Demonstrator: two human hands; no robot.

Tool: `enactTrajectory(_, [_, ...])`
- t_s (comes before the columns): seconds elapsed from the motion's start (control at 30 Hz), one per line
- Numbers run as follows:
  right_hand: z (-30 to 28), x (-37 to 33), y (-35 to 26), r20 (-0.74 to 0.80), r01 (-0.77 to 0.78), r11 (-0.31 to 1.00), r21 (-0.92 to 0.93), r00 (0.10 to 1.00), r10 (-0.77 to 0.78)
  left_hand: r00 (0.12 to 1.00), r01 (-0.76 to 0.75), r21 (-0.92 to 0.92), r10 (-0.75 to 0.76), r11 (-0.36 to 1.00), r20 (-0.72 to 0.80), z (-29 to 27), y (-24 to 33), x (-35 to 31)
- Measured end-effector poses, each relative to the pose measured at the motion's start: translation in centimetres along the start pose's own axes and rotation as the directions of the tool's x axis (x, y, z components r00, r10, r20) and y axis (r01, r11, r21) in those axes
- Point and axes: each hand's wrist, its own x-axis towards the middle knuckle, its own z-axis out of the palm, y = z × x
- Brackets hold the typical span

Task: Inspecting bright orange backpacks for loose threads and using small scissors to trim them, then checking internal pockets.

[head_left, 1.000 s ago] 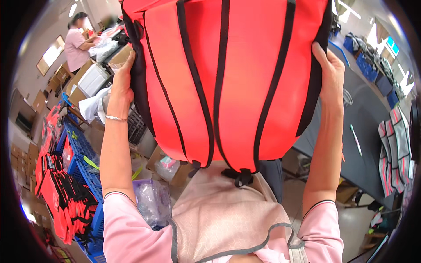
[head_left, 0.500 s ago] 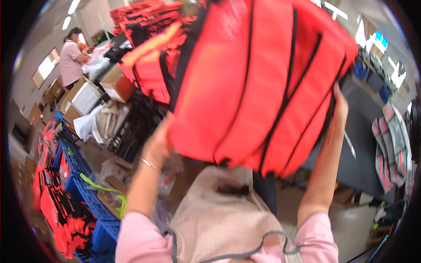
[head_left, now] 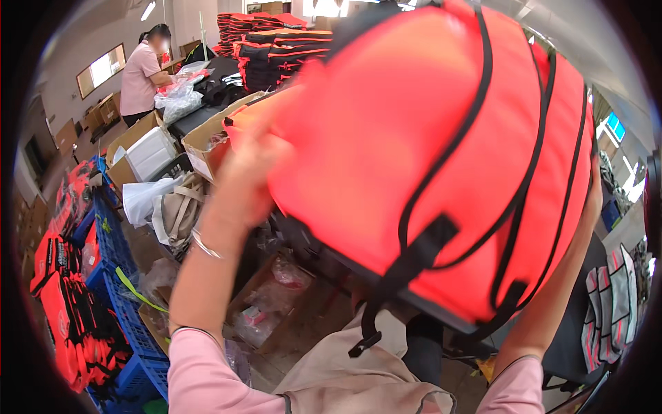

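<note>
A large red backpack [head_left: 386,152] with black piping and black straps is held up in front of me, filling the middle and right of the view. My left hand [head_left: 262,162], blurred by motion, is closed at the bag's left edge. On the right side my right hand [head_left: 594,196] grips the bag, its fingers mostly hidden behind the red fabric. A black strap [head_left: 407,265] dangles from the lower part of the bag, above my beige apron [head_left: 352,372].
Blue crates [head_left: 141,331] with red and black bags [head_left: 76,331] stand at left. Cardboard boxes [head_left: 124,148] and a beige cloth bag [head_left: 181,214] lie behind them. Stacked red bags [head_left: 283,58] rise at the back, near a person [head_left: 141,76] handling plastic-wrapped goods. Grey bags [head_left: 610,310] lie at right.
The backpack has turned and tilted and come closer, showing its dark underside and dangling straps. Both hands have moved with it, and my view has shifted.
</note>
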Motion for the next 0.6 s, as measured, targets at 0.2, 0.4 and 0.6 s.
enactTrajectory(0.2, [20.6,9.0,3.0,0.16,0.032,0.996,-0.08,0.987,-0.019,0.873,-0.486,0.102,0.477,0.868,0.106,-7.4,12.6,9.9])
enactTrajectory(0.4, [31.0,6.5,12.7,0.798,-0.482,0.876,-0.001,0.527,0.291,0.784,-0.436,0.388,0.555,0.812,-0.279,-17.8,12.3,16.7])
enactTrajectory(0.6, [29.8,-4.8,28.6,0.449,-0.406,0.826,-0.391,0.699,0.557,0.544,0.402,0.539,0.28,0.741,-0.791,-30.5,0.4,13.1])
